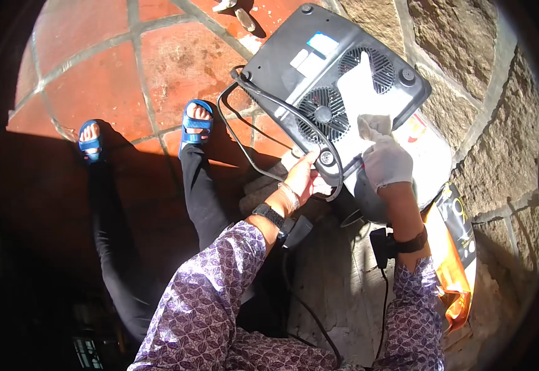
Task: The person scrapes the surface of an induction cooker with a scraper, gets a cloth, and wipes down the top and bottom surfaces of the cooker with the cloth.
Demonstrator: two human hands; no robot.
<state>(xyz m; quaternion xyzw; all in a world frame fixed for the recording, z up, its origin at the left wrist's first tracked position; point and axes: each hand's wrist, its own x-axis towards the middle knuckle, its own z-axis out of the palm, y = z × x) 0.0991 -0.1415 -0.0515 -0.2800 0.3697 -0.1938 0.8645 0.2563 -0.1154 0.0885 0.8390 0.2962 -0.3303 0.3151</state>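
Note:
A flat black appliance (269, 59), with round fan vents, small feet and labels on the side facing me, lies tilted. It looks like the underside of an electric cooktop. My left hand (304, 177) grips its lower edge, thumb on the casing, beside a looped black power cord (226, 114). My right hand (390, 162), in a white glove, is closed on a pale cloth-like piece (376, 123) against the appliance near the vents. Strong glare washes out its outline and the white area above it.
Below the appliance's right corner sits a rounded white object (433, 151), partly hidden. An orange and black bag (452, 266) lies to its right. Red tiles (90, 80) and rough stone (455, 37) make up the ground. Stones (244, 20) lie at the top. My feet wear blue sandals (196, 123).

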